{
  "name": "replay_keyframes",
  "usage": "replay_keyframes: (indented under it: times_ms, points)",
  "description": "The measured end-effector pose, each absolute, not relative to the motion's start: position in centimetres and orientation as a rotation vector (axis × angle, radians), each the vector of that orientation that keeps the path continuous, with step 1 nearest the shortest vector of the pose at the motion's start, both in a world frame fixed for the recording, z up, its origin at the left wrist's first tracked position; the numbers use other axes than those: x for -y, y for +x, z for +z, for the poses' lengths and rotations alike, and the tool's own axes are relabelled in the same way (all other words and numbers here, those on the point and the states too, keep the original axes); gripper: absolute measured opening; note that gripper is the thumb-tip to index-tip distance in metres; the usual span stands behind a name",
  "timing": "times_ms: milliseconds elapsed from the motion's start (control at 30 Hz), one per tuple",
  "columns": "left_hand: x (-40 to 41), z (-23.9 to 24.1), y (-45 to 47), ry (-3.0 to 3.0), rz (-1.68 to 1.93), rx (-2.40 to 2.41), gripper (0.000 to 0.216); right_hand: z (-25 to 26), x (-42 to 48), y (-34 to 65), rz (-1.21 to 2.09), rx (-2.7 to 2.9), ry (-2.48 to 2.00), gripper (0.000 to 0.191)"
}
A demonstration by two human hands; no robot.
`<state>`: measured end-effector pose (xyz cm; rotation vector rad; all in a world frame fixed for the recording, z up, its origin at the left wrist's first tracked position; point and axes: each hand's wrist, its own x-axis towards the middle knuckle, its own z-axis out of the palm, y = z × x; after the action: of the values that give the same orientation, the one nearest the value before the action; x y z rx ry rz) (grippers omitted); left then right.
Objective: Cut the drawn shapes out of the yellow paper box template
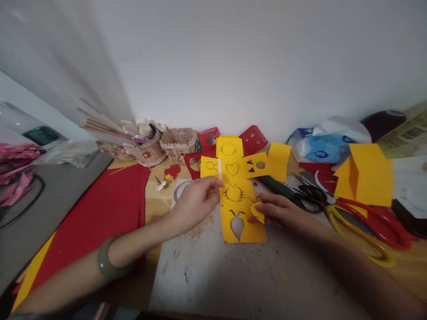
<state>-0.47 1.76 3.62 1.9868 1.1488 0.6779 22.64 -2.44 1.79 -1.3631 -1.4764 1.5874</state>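
Two hands: both mine, meeting at the yellow cut-out sheet point(237, 195).
Left hand point(196, 202): fingertips pinch the sheet's 9 o'clock edge.
Right hand point(280, 211): closed on a yellow scrap point(257, 212) at the sheet's 3 o'clock edge.
Sheet: flat on the white mat point(233, 271).
Scissors point(353, 231): 3 o'clock, near my right hand.
Red paper point(100, 209): 9 o'clock of my left hand.

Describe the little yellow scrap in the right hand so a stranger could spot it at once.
On the stained white mat lies a cross-shaped yellow sheet with cut-out shapes. At its right edge, the right hand pinches the scrap: a small, loose, curled yellow piece, unlike the big sheet.
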Motion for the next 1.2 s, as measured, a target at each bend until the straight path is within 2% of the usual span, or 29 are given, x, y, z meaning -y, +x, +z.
replay_keyframes:
  times_ms: [200, 367, 433, 633, 933, 1200]
  points:
    - [-1.4, 3.0, 0.9, 1.63, 0.725, -1.102, 0.013, 2.1, 2.5, 22.0, 1.678, 1.419, -1.332, 0.036]
    - [0.0, 2.7, 2.8, 1.388, 0.702, -1.01, 0.041, 1.9, 3.0, 21.3, 1.65, 1.377, -1.354, 0.042]
    - [0.3, 2.6, 3.5, 1.322, 0.672, -0.979, 0.046, 1.9, 3.2, 21.1, 1.621, 1.365, -1.352, 0.044]
    - [-0.1, 2.7, 3.7, 1.185, 0.696, -0.919, 0.024, 2.0, 3.3, 21.3, 1.513, 1.331, -1.374, 0.044]
    - [-0.9, 3.1, -0.1, 1.178, 0.815, -1.06, 0.026, 1.3, 2.6, 21.4, 1.483, 1.408, -1.38, 0.048]
    - [-4.9, 3.4, -9.5, 1.343, 0.894, -1.497, 0.021, 1.1, 2.5, 21.5, 1.477, 1.491, -1.411, 0.049]
